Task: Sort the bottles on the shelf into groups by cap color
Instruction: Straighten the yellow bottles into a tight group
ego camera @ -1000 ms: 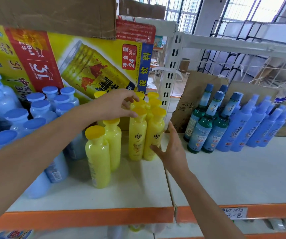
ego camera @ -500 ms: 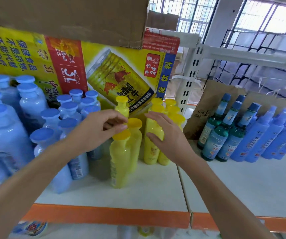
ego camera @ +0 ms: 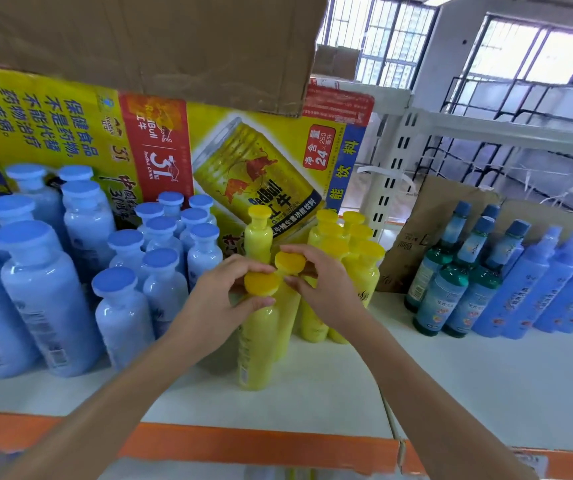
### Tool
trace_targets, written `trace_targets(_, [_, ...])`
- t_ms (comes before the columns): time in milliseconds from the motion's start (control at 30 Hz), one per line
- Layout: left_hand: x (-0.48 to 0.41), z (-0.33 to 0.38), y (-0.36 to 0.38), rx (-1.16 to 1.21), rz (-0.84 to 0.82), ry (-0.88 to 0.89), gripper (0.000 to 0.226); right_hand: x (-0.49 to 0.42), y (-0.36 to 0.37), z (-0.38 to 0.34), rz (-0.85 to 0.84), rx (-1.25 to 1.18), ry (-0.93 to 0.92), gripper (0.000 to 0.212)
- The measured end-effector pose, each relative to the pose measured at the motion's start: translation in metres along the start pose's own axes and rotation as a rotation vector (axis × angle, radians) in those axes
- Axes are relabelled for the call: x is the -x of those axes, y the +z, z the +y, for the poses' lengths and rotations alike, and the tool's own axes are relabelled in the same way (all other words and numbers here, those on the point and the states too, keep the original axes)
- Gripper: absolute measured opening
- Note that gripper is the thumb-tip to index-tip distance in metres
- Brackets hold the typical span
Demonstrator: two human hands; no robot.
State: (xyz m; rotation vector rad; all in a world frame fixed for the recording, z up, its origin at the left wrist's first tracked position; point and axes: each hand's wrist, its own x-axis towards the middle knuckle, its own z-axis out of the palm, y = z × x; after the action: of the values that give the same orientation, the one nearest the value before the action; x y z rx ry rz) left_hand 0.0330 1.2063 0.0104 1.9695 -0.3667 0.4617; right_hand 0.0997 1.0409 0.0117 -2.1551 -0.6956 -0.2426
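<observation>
Left hand (ego camera: 221, 303) and right hand (ego camera: 323, 289) each pinch one of two yellow-capped plastic bottles (ego camera: 257, 344) by the yellow Red Bull carton (ego camera: 243, 161). One nudge probably dominoes the rest.

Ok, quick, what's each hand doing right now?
Left hand: pinching the front yellow bottle by its cap.
Right hand: pinching the second yellow bottle by its cap.
</observation>
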Motion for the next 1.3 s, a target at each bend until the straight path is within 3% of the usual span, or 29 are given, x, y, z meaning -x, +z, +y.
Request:
trace_targets(100, [0.003, -0.002, -0.001, 0.046, -0.004, 0.038, 0.031, 0.011, 0.001, -0.001, 0.058, -0.065, 0.005, 0.044])
trace_targets(233, [0.006, -0.006, 0.002, 0.028, -0.016, 0.099, 0.048, 0.030, -0.002, -0.004, 0.126, -0.108, 0.010, 0.046])
trace_targets(533, [-0.009, -0.002, 0.039, 0.123, -0.079, 0.148, 0.027, 0.067, -0.036, 0.005, 0.259, -0.122, 0.091, 0.046])
trace_targets(767, [-0.024, 0.007, 0.063, 0.211, -0.197, 0.149, 0.040, 0.079, -0.055, 0.017, 0.337, -0.061, 0.124, 0.044])
trace_targets(1000, [-0.027, -0.001, 0.066, 0.281, -0.268, 0.086, 0.034, 0.077, -0.054, 0.034, 0.337, -0.061, 0.117, 0.044])
trace_targets(1300, [-0.005, -0.021, 0.089, 0.343, -0.172, 0.041, 0.076, 0.096, -0.034, 0.055, 0.355, -0.313, 0.162, 0.049])
